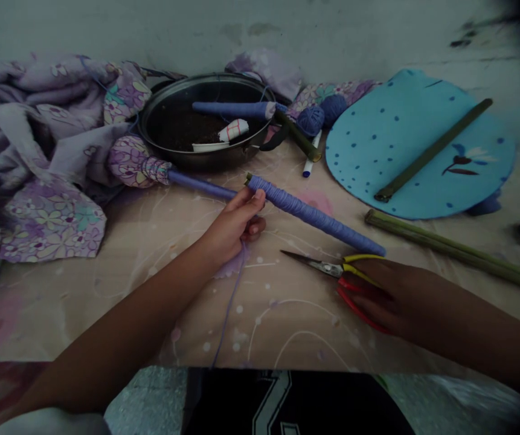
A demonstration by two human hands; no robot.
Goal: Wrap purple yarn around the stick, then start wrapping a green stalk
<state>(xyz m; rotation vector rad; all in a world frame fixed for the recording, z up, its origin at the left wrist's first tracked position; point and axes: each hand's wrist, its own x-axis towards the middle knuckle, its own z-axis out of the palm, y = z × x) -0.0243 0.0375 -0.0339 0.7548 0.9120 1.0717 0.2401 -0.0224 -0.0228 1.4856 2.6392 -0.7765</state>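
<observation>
My left hand (237, 226) pinches the upper end of a yarn-wrapped stick (318, 217), whose green tip pokes out past the blue-purple winding. The stick slants down to the right, its far end close to the scissors. From under my left fingers a loose strand of yarn (231, 296) trails to the table's front edge. My right hand (386, 293) has its fingers in the yellow and red handles of a pair of scissors (327, 266). The blades look closed and point left, below the stick. Behind my left hand lies another wrapped stick (200, 183) with a flowered cloth bulb (133, 163) at its end.
A dark pan (151, 133) at the back holds a wrapped stick (232, 110). Blue yarn balls (310, 119) and a marker (311, 157) lie beside it. A bare stem (436, 148) rests on a blue dotted mat (359, 145); green stems (450, 244) lie at right, flowered cloth (51, 205) at left.
</observation>
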